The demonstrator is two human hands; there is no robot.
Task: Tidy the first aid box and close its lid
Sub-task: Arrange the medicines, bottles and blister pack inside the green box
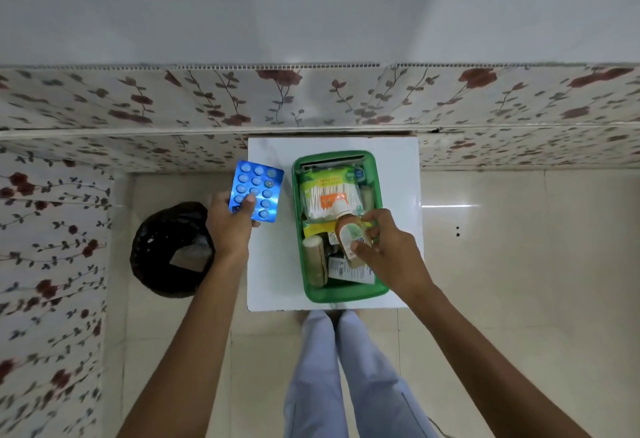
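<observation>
**Open green box on a white tabletop, both hands full**

A small square white table (270,264) stands on glossy cream floor tiles (519,264), against walls papered with red flowers on leafy stems (52,229). Left of it sits a bin lined with a black plastic bag (166,250). The green plastic first aid box (346,294) rests on the table, uncovered and packed; a clear pack of cotton swabs (325,198) and a tan bandage roll (315,261) lie inside. Printing on the packets is too blurred to read. The left hand (230,226) grips a shiny blue blister strip of tablets (256,190) beside the box. The right hand (388,250) clasps a small amber bottle with a white cap (348,229) over the box.
</observation>
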